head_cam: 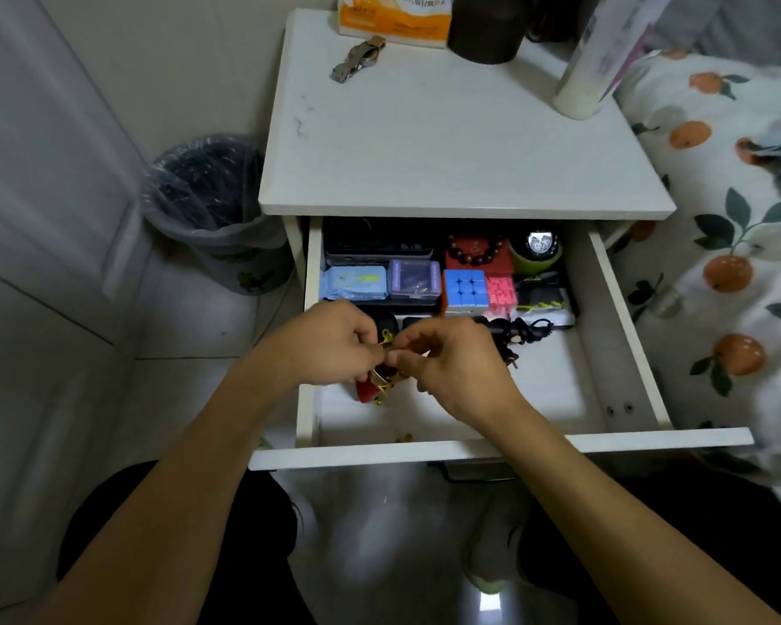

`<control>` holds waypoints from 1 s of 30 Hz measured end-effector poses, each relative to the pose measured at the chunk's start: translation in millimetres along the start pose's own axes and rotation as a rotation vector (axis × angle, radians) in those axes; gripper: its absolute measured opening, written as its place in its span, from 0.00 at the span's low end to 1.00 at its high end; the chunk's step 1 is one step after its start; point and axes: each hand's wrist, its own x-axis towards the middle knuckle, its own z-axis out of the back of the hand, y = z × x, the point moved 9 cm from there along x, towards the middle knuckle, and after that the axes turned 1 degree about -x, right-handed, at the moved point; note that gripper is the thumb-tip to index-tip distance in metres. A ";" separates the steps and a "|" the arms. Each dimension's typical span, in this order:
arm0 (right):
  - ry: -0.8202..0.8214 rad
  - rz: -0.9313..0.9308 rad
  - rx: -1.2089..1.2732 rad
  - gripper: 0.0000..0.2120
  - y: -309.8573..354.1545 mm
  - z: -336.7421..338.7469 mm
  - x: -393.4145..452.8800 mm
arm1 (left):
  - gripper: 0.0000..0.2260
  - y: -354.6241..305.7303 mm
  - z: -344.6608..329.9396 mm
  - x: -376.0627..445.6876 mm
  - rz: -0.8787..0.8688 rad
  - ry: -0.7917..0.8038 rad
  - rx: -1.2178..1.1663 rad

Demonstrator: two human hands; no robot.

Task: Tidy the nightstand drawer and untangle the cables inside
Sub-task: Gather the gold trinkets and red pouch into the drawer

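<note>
White nightstand drawer [623, 318] open; left hand [330, 342], right hand [447, 358] pinching red-gold trinket [373, 385]. Risk: trinket slips, drops among black coiled cable [515, 333].

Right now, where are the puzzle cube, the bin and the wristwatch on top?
puzzle cube [466, 287], head view, on its blue top face.
bin [244, 245], head view, on its grey outer wall.
wristwatch [358, 59], head view, on its metal band.

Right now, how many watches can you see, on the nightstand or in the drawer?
2. One metal-band watch lies on the nightstand top near the tissue pack; one watch on a green holder sits at the drawer's back right. Others may be hidden further back.
</note>
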 end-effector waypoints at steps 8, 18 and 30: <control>0.173 -0.268 -0.362 0.06 -44.4 10.2 11.0 | 0.10 4.7 2.1 0.3 -0.014 -0.021 0.038; 0.800 -0.541 -0.881 0.15 -94.8 -27.6 -21.0 | 0.09 -9.8 -7.1 7.5 -0.022 0.019 0.066; 0.814 -0.411 -0.645 0.08 -79.6 -50.3 -16.6 | 0.10 -27.2 -16.7 11.0 -0.054 0.045 0.060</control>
